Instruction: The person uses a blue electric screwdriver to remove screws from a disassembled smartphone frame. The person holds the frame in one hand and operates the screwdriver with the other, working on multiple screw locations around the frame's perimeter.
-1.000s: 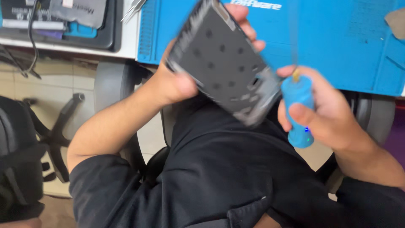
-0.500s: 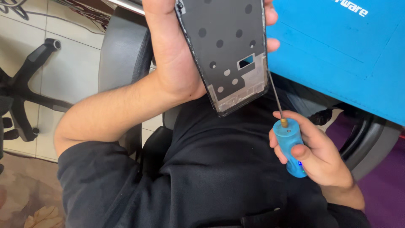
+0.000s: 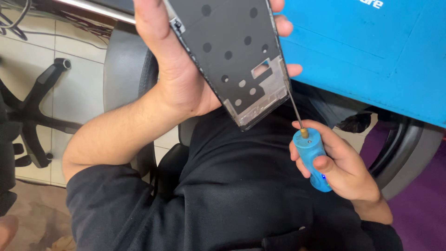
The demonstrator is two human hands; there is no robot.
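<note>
Phone frame (image 3: 232,56), dark, gripped in left hand (image 3: 172,69); fingers wrapped round its far edge, long axis slanting down toward right hand (image 3: 344,167). Blue electric screwdriver (image 3: 312,155) clenched in right fingers below; bit angled up-left, tip at frame's lower edge

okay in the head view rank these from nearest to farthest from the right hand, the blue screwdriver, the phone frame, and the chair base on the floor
1. blue screwdriver: gripped in the right hand.
2. phone frame: up and to the left, held by the left hand.
3. chair base: far left, on the tiled floor.
</note>
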